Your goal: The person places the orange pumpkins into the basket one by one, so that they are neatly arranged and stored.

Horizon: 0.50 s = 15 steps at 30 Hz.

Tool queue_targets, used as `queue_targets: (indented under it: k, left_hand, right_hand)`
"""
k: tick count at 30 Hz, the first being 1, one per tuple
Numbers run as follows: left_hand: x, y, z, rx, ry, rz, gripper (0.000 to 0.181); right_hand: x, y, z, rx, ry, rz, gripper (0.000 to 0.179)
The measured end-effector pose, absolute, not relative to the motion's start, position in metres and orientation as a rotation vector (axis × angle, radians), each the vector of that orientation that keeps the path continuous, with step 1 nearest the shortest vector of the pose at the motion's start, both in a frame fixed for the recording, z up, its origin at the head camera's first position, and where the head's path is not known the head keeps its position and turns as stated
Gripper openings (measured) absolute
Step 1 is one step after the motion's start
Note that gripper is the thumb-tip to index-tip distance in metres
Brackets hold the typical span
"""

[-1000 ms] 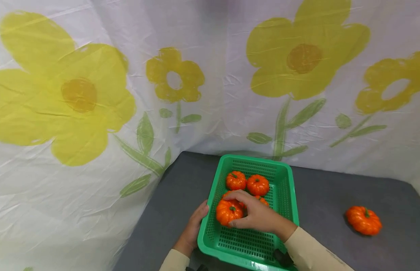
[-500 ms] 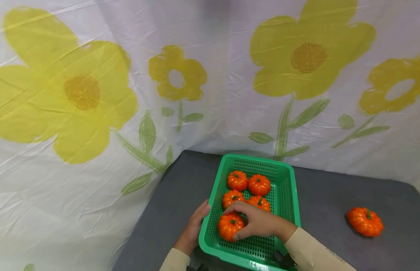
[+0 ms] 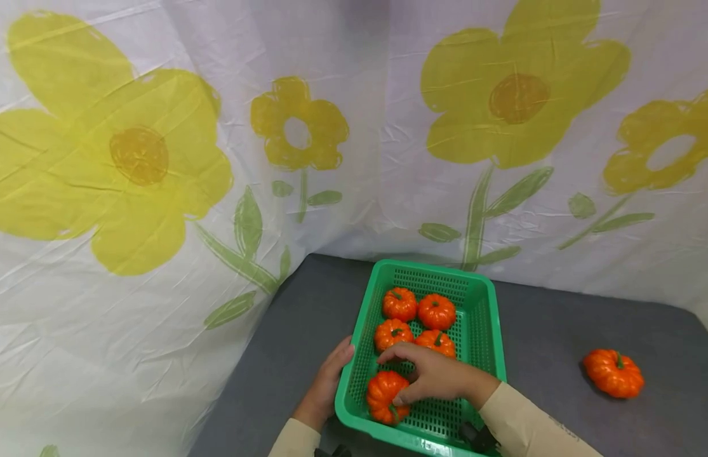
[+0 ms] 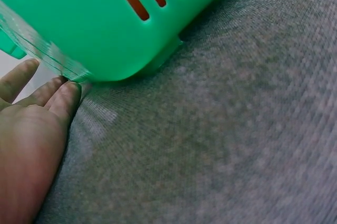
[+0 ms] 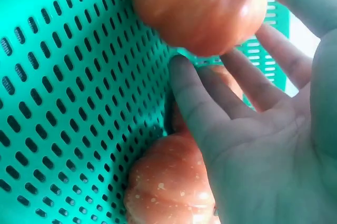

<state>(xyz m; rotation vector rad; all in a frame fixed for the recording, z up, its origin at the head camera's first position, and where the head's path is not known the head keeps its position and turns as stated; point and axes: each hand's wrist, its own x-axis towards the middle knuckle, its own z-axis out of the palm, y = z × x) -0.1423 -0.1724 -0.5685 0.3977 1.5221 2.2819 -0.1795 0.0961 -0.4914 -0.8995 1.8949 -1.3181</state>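
Note:
A green plastic basket (image 3: 428, 270) stands on the dark table with several small orange pumpkins in it. The nearest pumpkin (image 3: 383, 397) lies tipped on the basket floor, its stem toward the front. Over it my right hand (image 3: 439, 376) is spread, the thumb at the pumpkin's side and the fingers off its far side. In the right wrist view, the fingers (image 5: 202, 105) reach out loosely between that pumpkin (image 5: 200, 8) and another pumpkin (image 5: 171, 182). My left hand (image 3: 325, 384) rests its extended fingers against the basket's left outer side, also seen in the left wrist view.
One loose pumpkin (image 3: 613, 373) lies on the grey tabletop (image 3: 548, 330) to the right of the basket. A white cloth (image 3: 365, 190) printed with yellow flowers hangs behind and to the left of the table.
My right hand has moved toward the basket's front with the pumpkin, set it down, and loosened its fingers. The pumpkin has tipped forward. The left hand stays at the basket's side.

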Motion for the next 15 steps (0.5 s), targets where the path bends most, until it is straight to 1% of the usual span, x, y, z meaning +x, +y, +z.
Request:
queue_targets:
  k: [8, 15]
  left_hand:
    - [-0.1421, -0.1708, -0.5683, 0.375, 1.538, 2.272, 0.067]
    - [-0.1422, -0.1704, -0.5672, 0.375, 1.543, 2.276, 0.066]
  right_hand:
    - [-0.1811, 0.0997, -0.4901, -0.873, 1.920, -1.353, 0.052]
    - [-0.1819, 0.1007, -0.4871, -0.872, 1.942, -1.370, 0.052]
